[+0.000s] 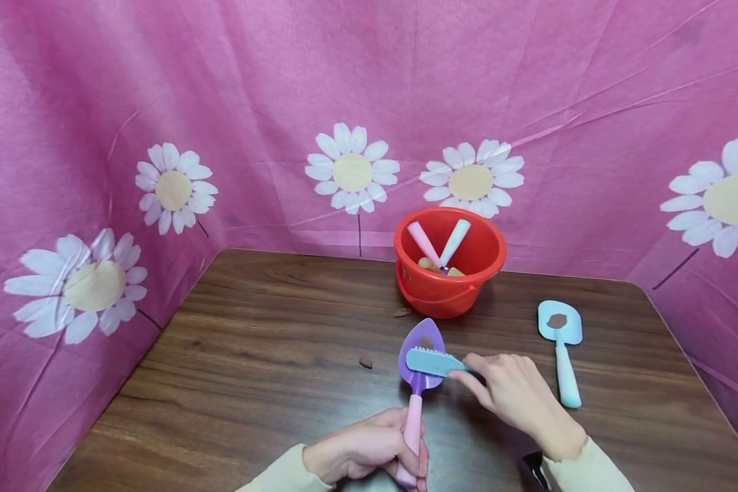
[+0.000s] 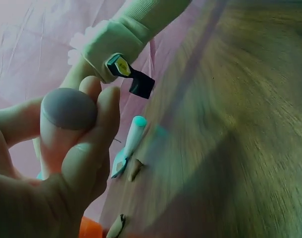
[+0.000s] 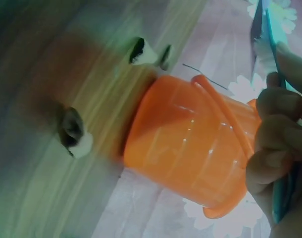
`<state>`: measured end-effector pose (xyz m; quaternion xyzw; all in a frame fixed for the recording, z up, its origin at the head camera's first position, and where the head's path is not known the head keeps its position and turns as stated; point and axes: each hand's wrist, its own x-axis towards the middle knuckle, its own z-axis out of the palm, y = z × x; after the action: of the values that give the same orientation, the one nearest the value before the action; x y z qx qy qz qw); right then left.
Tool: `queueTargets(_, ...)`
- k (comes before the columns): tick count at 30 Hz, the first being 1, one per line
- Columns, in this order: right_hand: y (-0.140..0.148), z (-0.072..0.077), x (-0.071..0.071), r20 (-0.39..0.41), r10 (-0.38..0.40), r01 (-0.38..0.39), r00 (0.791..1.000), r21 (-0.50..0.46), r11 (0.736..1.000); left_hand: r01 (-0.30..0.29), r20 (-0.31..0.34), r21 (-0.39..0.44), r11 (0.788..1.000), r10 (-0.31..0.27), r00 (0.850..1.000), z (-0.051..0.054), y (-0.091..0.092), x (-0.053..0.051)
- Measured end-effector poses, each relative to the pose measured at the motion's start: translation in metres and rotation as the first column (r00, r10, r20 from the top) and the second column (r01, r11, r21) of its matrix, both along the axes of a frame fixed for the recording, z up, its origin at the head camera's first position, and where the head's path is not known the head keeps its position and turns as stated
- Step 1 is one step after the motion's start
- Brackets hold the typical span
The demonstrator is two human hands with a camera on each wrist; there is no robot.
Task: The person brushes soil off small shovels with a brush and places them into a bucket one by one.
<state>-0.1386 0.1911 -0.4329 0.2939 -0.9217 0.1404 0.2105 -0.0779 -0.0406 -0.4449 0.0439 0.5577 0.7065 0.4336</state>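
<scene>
My left hand (image 1: 372,444) grips the pink handle (image 1: 413,430) of a toy trowel, whose purple blade (image 1: 429,330) points away from me above the table. A small brownish piece (image 1: 426,341) shows on that blade. In my right hand (image 1: 519,396) is a light blue brush (image 1: 429,362), pinched by its handle and laid across the blade, partly covering it. Short bristles run along the brush's far side. Close up in the left wrist view, fingers wrap the round end of the handle (image 2: 69,109). The right wrist view shows curled fingers (image 3: 279,104) around the brush handle.
A red bucket (image 1: 439,301) at the back holds a pink handle, a pale blue handle and other pieces. To the right lies a light blue toy shovel (image 1: 567,376) with a brown piece on it. Brown chips (image 1: 365,362) lie on the wooden table (image 1: 252,342).
</scene>
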Motion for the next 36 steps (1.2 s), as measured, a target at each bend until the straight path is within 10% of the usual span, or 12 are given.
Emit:
queueTargets(14, -0.003, -0.015, -0.001, 0.06, -0.164, 0.17, 0.985, -0.105, 0.98, 0.005, 0.034, 0.026, 1.0, -0.006, 0.999, 0.003, 0.004, -0.001)
queueTargets(26, 0.007, 0.009, 0.0, -0.042, 0.012, -0.01, 0.999, 0.03, 0.999, -0.135, -0.029, -0.018, 0.991, 0.135, 0.99, 0.002, 0.003, -0.007)
queueTargets(36, 0.006, 0.013, -0.004, -0.071, -0.032, 0.036, 0.997, 0.054, 0.998, -0.169, -0.043, -0.05, 0.984, 0.167, 0.985, 0.008, 0.007, -0.003)
